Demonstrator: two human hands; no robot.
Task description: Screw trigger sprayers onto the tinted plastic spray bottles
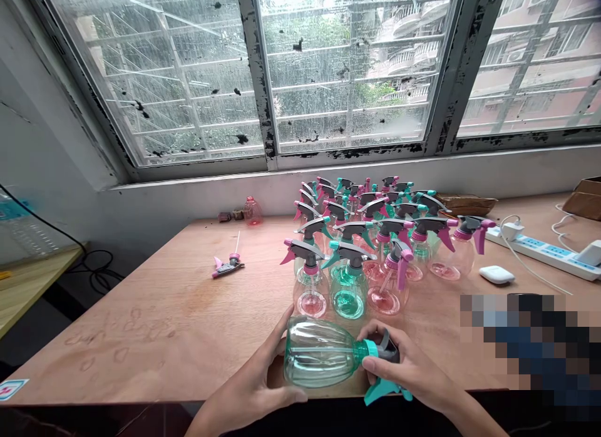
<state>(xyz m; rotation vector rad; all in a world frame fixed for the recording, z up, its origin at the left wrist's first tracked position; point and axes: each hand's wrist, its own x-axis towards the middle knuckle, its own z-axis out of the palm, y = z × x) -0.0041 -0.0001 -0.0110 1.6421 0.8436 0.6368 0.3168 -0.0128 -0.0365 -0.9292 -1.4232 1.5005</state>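
Note:
A clear green spray bottle lies sideways in the air at the table's front edge, its teal and black spray head pointing right. My left hand cups the base of this bottle, thumb below and fingers partly hidden behind it. My right hand grips the bottle at the teal collar and black spray head, with the teal trigger hanging beneath the fingers. Just beyond stand several upright spray bottles, among them a green one and a pink one, packed close together.
A loose pink and black spray head lies on the wooden table. Near the wall is a pink bottle without a head. On the right are a power strip, a white earbud case and cables. A blurred patch covers the front right.

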